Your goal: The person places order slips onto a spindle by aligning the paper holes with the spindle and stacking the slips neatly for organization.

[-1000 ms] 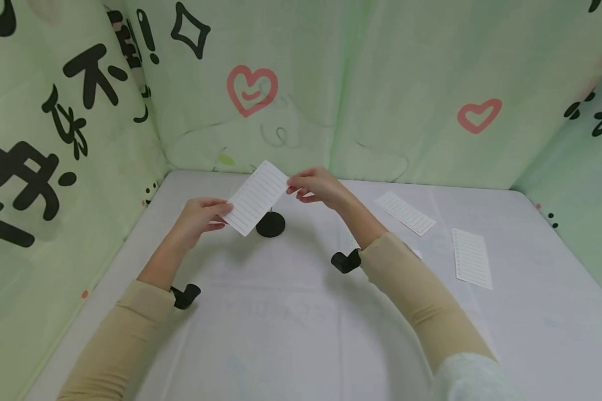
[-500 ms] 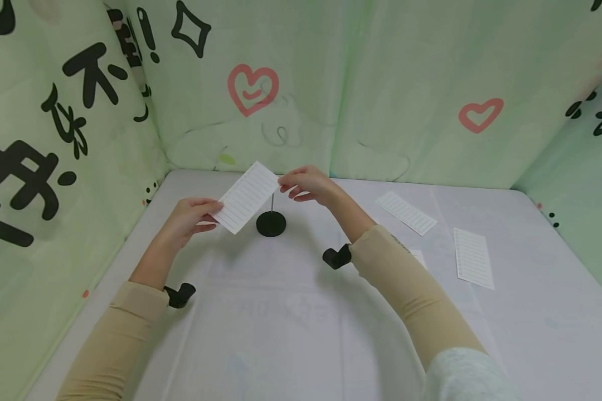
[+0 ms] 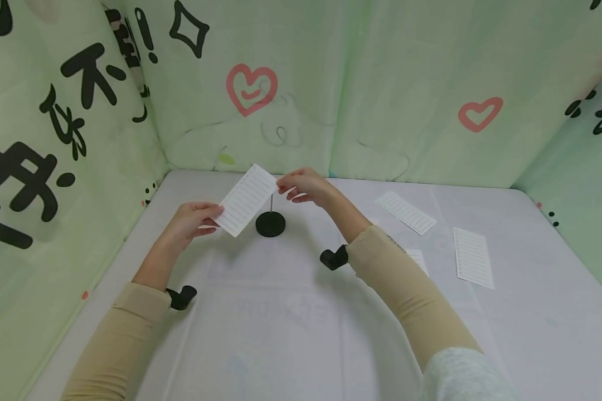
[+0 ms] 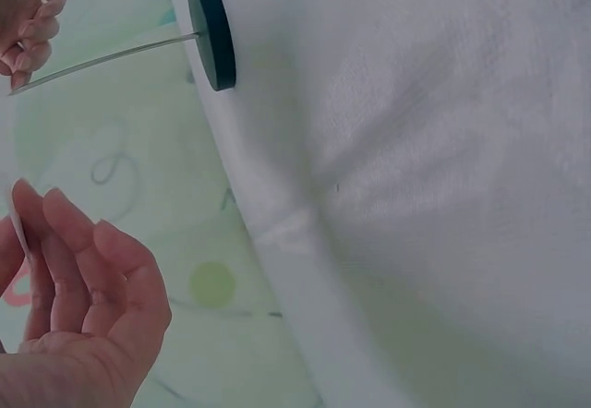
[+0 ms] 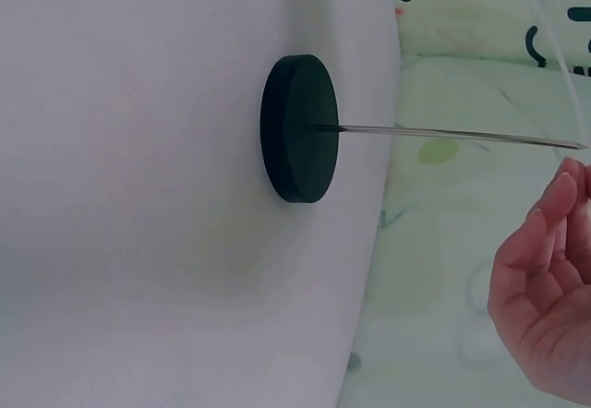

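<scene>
A white paper slip with printed lines (image 3: 246, 200) is held aslant above the table. My left hand (image 3: 193, 220) pinches its lower left edge between thumb and fingers. My right hand (image 3: 308, 186) pinches at its right corner. Behind the slip stands a bill spike with a round black base (image 3: 271, 225); in the head view the slip overlaps the upper rod. The right wrist view shows the thin metal rod (image 5: 452, 134) with its point right at the slip's edge (image 5: 560, 53), just above the right fingertips (image 5: 565, 183).
On the white-covered table (image 3: 281, 334), more slips lie at the right: one angled slip (image 3: 406, 213), one nearer slip (image 3: 474, 258), and another slip (image 3: 418, 259) partly hidden by the right sleeve. Green printed cloth (image 3: 406, 67) walls the back and sides.
Both hands moved left with the slip, uncovering more of the spike's rod. Over the last half second the slip sank slightly while the right hand stayed nearly still.
</scene>
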`<state>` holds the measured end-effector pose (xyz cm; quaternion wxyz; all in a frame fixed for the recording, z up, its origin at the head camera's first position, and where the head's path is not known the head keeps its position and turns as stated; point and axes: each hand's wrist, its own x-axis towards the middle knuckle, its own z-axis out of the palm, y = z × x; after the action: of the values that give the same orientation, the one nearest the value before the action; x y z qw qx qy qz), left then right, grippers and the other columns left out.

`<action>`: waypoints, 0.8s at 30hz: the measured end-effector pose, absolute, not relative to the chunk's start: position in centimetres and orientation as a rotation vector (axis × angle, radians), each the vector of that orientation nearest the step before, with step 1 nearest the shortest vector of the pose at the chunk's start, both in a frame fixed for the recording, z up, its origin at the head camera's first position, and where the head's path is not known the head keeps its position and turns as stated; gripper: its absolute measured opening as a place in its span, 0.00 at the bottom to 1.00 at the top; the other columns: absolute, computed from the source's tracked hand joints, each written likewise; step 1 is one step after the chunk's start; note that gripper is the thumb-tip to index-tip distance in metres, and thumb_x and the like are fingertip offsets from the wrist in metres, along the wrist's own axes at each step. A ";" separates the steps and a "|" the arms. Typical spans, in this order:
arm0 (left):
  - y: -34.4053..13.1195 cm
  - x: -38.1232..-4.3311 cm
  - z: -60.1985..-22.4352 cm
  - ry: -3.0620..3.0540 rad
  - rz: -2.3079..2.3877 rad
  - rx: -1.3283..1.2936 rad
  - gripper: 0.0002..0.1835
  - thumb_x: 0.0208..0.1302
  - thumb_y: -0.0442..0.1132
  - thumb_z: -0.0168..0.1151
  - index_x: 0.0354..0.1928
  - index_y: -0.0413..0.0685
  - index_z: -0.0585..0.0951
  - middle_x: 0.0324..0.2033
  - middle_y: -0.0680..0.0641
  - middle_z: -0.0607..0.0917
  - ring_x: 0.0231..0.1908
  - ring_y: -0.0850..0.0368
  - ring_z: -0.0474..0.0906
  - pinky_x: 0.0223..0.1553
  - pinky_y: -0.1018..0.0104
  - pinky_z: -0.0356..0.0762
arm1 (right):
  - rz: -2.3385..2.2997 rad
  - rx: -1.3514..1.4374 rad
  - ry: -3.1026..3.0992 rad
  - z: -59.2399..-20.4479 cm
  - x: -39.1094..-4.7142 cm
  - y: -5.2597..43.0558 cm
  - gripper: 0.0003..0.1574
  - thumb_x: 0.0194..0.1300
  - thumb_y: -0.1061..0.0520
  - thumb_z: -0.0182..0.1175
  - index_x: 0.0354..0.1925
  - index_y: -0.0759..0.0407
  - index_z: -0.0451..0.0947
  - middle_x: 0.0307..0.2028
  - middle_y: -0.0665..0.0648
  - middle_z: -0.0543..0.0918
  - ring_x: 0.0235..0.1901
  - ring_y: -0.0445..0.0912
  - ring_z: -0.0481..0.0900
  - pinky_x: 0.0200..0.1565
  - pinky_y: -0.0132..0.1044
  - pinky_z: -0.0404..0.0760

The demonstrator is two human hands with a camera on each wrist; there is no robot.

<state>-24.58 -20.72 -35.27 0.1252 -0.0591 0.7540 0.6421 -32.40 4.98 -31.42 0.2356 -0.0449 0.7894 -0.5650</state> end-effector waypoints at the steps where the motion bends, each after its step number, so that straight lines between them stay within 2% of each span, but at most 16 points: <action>1: -20.7 -24.6 -35.3 2.202 1.865 -0.174 0.23 0.64 0.41 0.56 0.54 0.30 0.69 0.24 0.60 0.81 0.29 0.63 0.78 0.38 0.70 0.76 | -1.548 -0.127 2.166 -31.4 -32.4 5.0 0.15 0.63 0.55 0.57 0.44 0.64 0.78 0.30 0.52 0.80 0.26 0.45 0.76 0.47 0.44 0.74; 3: -20.6 -24.5 -35.4 2.216 1.853 -0.175 0.24 0.64 0.41 0.56 0.55 0.29 0.68 0.24 0.60 0.80 0.30 0.63 0.78 0.39 0.69 0.76 | -1.543 -0.136 2.169 -31.4 -32.3 5.0 0.15 0.64 0.55 0.56 0.45 0.63 0.78 0.30 0.52 0.79 0.25 0.44 0.76 0.49 0.45 0.73; 12: -20.5 -24.7 -36.1 2.269 1.790 -0.183 0.26 0.65 0.42 0.56 0.56 0.29 0.67 0.25 0.60 0.79 0.32 0.61 0.78 0.39 0.69 0.75 | -1.515 -0.167 2.198 -31.4 -32.3 5.0 0.15 0.63 0.54 0.57 0.44 0.63 0.78 0.35 0.55 0.80 0.28 0.46 0.76 0.39 0.38 0.76; 17: -20.3 -24.7 -36.4 2.281 1.783 -0.196 0.25 0.65 0.41 0.56 0.56 0.29 0.68 0.24 0.60 0.79 0.31 0.61 0.78 0.39 0.68 0.75 | -1.494 -0.186 2.214 -31.3 -32.3 4.9 0.15 0.63 0.54 0.57 0.43 0.63 0.78 0.39 0.59 0.80 0.27 0.44 0.75 0.39 0.37 0.75; 24: -19.8 -24.7 -36.8 2.313 1.745 -0.235 0.24 0.64 0.42 0.57 0.55 0.31 0.70 0.27 0.57 0.80 0.29 0.64 0.78 0.42 0.65 0.75 | -1.482 -0.194 2.227 -31.4 -32.3 4.8 0.15 0.63 0.54 0.57 0.43 0.63 0.79 0.33 0.53 0.80 0.28 0.46 0.76 0.39 0.37 0.76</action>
<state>-24.70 -19.85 -36.78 0.1171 -0.0803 0.7902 0.5962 -32.29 4.82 -31.44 0.2278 -0.0706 0.8086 -0.5379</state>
